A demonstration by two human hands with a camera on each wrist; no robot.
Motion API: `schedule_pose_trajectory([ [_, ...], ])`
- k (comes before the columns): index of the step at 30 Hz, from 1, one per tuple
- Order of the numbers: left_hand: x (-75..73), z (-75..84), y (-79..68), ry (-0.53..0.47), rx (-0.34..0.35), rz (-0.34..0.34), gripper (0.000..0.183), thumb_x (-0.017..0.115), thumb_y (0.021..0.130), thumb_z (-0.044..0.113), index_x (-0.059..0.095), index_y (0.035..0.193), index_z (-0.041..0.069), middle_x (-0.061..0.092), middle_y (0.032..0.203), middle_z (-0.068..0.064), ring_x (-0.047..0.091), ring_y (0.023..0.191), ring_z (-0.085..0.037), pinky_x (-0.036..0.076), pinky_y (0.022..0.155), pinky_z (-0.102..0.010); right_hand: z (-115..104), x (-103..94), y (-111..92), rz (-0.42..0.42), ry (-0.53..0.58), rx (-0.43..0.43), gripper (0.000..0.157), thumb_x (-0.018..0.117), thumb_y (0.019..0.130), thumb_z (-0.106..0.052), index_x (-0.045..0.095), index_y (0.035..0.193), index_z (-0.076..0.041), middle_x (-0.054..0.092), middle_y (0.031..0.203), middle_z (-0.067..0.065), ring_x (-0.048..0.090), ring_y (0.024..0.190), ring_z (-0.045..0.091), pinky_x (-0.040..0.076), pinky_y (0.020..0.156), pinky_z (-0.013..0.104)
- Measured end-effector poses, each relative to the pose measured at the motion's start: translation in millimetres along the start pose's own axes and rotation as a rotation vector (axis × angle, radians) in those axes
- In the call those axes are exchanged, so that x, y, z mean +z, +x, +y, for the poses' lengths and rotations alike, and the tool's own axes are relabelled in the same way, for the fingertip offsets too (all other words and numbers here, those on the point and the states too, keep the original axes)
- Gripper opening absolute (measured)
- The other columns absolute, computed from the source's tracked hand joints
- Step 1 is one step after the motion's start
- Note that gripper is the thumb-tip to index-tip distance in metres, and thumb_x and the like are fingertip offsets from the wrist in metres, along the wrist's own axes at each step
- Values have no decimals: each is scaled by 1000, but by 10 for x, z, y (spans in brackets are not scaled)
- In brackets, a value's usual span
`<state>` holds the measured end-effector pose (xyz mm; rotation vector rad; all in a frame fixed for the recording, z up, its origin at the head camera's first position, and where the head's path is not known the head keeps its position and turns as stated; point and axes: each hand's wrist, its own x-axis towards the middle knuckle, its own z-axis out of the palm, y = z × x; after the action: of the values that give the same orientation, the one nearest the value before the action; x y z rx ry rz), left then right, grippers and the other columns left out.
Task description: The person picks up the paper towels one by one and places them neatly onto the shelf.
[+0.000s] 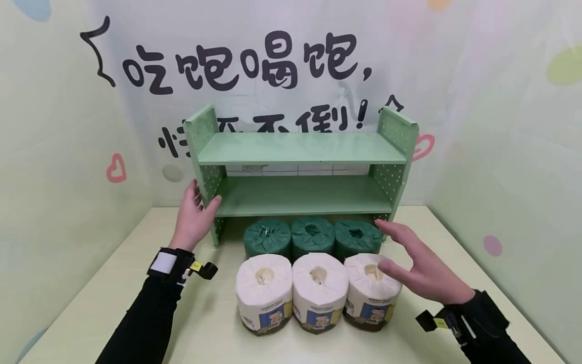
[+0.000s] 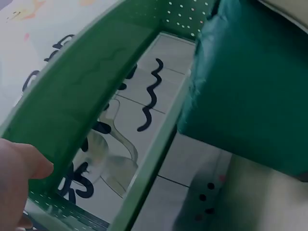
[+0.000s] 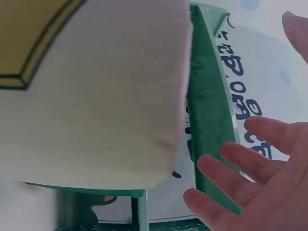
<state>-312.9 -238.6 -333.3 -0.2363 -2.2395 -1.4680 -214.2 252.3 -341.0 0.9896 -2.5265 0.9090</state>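
A light green two-tier shelf [image 1: 302, 194] with dotted side panels stands at the back of the table. My left hand [image 1: 193, 220] holds its left side panel, thumb on the inner side and fingers outside; in the left wrist view the thumb [image 2: 36, 161] is by the shelf board. My right hand [image 1: 423, 268] is spread beside the front right white paper roll [image 1: 370, 298], and in the right wrist view its fingers hold nothing. Two more white rolls, middle [image 1: 320, 298] and left [image 1: 264, 298], stand beside it. Behind them are three green-wrapped rolls [image 1: 267, 240], partly under the lower board.
The pale table [image 1: 200, 313] reaches back to a wall sheet [image 1: 291, 20] with large black lettering. Patterned side walls [image 1: 59, 151] flank the table left and right. The rolls stand close together in two rows in front of the shelf.
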Motion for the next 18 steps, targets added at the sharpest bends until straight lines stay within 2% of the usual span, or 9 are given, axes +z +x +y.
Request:
schedule_pose_trajectory([
  [5,60,-188,7,28,23,-41,62,55,104,19,22,153,2,34,147,-25,35,130,-36,38,102,-57,59,77,-108,7,22,21,79,73,91,-16,26,155,-16,33,150,1,32,133,18,37,103,48],
  [10,80,-341,-18,117,21,-37,47,49,105,16,35,147,-2,47,135,-29,50,115,-36,48,88,-55,133,165,-259,2,109,91,79,73,91,-14,26,154,-14,32,151,6,37,131,26,43,95,58],
  [13,70,-399,-17,170,20,-16,42,48,106,16,42,143,-2,53,131,-27,55,108,-33,51,79,-46,188,219,-331,-15,176,116,82,74,90,-14,24,154,-14,32,151,7,40,128,31,45,91,59],
  [18,58,-467,-18,207,29,0,38,50,105,18,51,138,0,60,121,-23,59,97,-26,51,65,-26,290,305,-406,-50,267,152,91,77,86,-15,18,156,-13,28,153,7,44,124,25,47,92,47],
])
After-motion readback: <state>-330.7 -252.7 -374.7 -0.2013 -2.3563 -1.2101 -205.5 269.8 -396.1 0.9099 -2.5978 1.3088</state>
